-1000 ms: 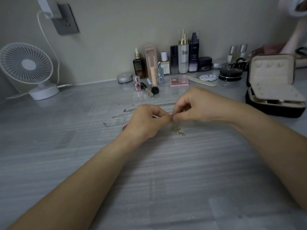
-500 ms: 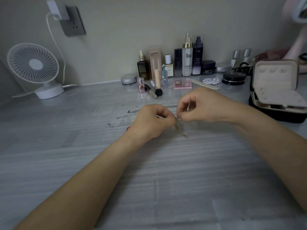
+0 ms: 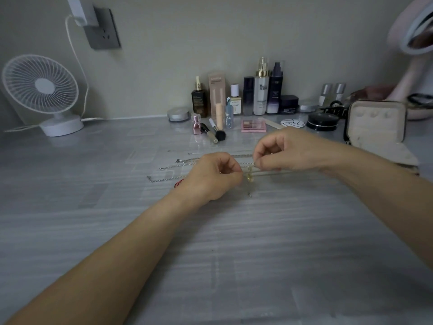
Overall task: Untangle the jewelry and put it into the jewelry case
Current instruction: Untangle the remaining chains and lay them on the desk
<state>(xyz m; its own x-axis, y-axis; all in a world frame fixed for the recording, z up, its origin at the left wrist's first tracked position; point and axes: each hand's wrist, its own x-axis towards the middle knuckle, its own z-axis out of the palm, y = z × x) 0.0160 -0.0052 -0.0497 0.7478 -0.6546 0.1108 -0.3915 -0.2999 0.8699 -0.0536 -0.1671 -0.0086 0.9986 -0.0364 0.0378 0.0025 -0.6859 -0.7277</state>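
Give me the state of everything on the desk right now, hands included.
Left hand: pinches the gold chain.
Right hand: pinches the same chain.
Gold chain: held between both hands, end dangling.
Silver chains: lying stretched out on the table.
Jewelry case: open, lid upright; contents not visible.
Fan: blades not blurred, seems off.
Charger: plugged into the wall socket.

Head-worn camera looks forward-down, close over table [image 3: 234,254].

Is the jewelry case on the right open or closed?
Open. The jewelry case has its lid standing upright, and the beige padded inside of the lid faces the camera.
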